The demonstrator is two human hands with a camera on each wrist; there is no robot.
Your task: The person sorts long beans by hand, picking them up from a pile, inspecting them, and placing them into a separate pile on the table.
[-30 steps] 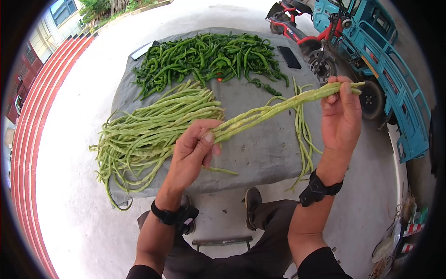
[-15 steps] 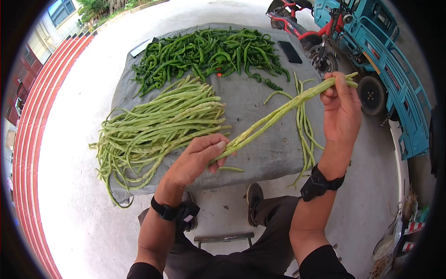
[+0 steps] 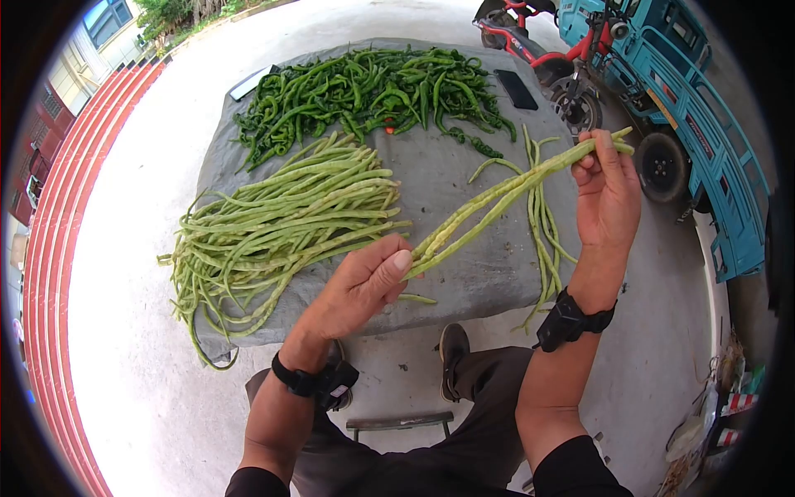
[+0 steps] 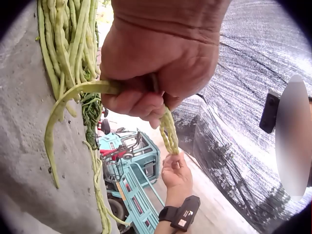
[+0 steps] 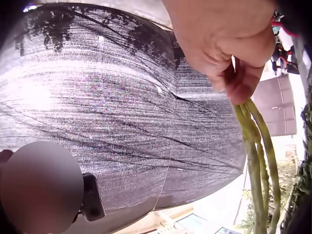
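A small bundle of long green beans [image 3: 489,204] is stretched between both hands above the table. The left hand [image 3: 361,286] grips its lower end, fingers curled round it; in the left wrist view one bean [image 4: 51,126] curves out from the left hand [image 4: 158,63]. At the other end the right hand [image 3: 609,186] pinches the beans between thumb and fingers, tips poking past them. The right wrist view has several beans [image 5: 258,161] hanging from the right hand [image 5: 229,48]. A large bean pile [image 3: 281,224] lies beside the left hand, and a few loose beans [image 3: 540,228] lie below the right.
Green peppers [image 3: 364,91] cover the far part of the cloth-covered table [image 3: 472,290]. A dark phone [image 3: 517,89] lies at the far right corner, a pale flat object [image 3: 251,84] at the far left. Beyond stand a red bike [image 3: 538,54] and a blue cart [image 3: 704,141]; a stool [image 3: 397,422] is near the legs.
The left hand has moved right and slightly down, along the bundle toward the right hand, then slightly up. The right hand keeps its pinch and has shifted little.
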